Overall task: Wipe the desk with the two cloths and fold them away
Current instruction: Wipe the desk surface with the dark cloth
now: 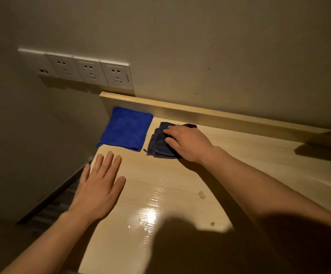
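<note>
Dark cloth (161, 142), bunched just right of the folded blue cloth (126, 129) with its long axis toward the wall, lies pressed under the right hand (188, 143), while the left hand (99, 186) rests flat, holding nothing, nearer than the blue cloth.

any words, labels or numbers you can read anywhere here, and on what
Rightmost wall socket: a small vertical marking on its right edge, too small and blurred to read.
Blue cloth, dark cloth, desk: no text visible.
So nothing is legible.
</note>
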Tool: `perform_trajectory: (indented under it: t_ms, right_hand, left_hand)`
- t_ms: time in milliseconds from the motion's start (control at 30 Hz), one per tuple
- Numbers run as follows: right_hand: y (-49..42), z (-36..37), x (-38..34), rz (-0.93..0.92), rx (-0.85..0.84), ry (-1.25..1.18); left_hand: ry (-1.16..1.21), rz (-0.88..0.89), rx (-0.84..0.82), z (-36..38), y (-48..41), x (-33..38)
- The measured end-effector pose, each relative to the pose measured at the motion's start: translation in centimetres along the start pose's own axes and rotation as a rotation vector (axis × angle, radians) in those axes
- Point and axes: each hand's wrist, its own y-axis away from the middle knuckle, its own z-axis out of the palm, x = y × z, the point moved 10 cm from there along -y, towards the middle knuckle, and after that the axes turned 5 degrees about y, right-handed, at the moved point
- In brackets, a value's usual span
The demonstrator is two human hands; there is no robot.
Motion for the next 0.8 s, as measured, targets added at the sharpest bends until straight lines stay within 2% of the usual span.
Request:
perform_trajectory:
  t_ms: [233,367,533,800]
  right_hand:
    - [-4.4,3.5,0.9,-0.128,-0.23,0.257]
    - [-5.3,2.8,0.5,-0.226,-0.196,0.419]
    - [-3.9,4.0,0.2,-0.194,-0.156,0.227]
    - [0.6,6.0,-1.7,-0.145,-0.168,0.194]
  left_hand:
    - [-0.063,-0.009,0.015,0.2,0.3,-0.2]
    - [-0.069,-0.001,0.022,0.2,0.3,-0.1]
    - [-0.072,-0.004,0.033,0.4,0.3,-0.4]
    - [-0.065,0.018,0.046,0.2,0.2,-0.2]
